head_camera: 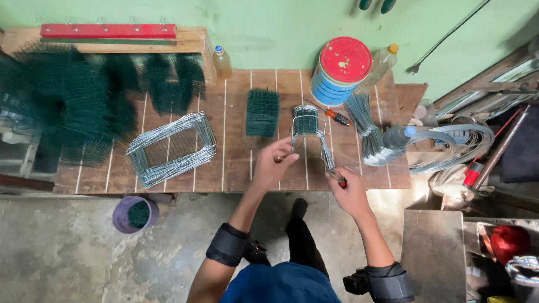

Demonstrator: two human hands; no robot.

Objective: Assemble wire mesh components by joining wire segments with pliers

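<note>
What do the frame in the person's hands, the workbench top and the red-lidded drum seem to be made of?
Wire frame: thin bare metal wire, grey with a slight shine, probably galvanized steel; the left hand and right hand hold it.
Workbench: unpainted brown wooden planks, with seams between the boards.
Drum: hard to tell, metal or plastic; blue ribbed wall, scuffed red lid.

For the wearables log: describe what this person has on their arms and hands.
Both hands are bare, with no gloves or sleeves. The left forearm carries a broad black strap-like band below the elbow. The right forearm has a similar wide black band with a small black boxy device mounted on its inner side. No cables or markings are visible.
</note>
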